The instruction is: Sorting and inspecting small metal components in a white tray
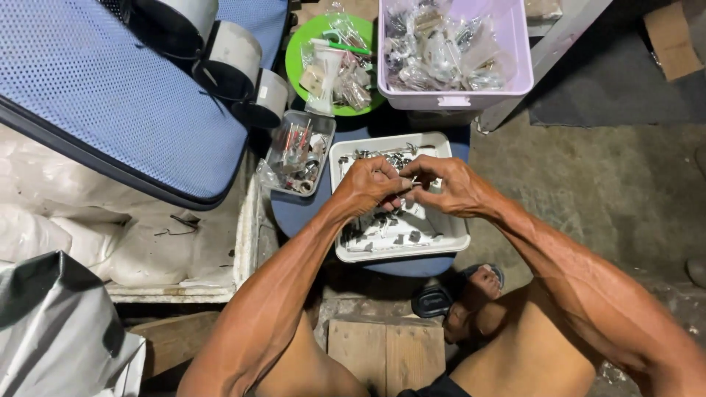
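Pinching small metal part (414, 181): left hand (368, 185), right hand (450, 187), above white tray (456, 237).

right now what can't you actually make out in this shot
- Head view: the small metal part pinched between left hand and right hand; fingers cover most of it, too small to identify.
- White tray: middle contents hidden under both hands.
- Lilac bin: top cut off by the frame edge; bagged pieces blur together.
- Clear tub: parts too small to tell apart.
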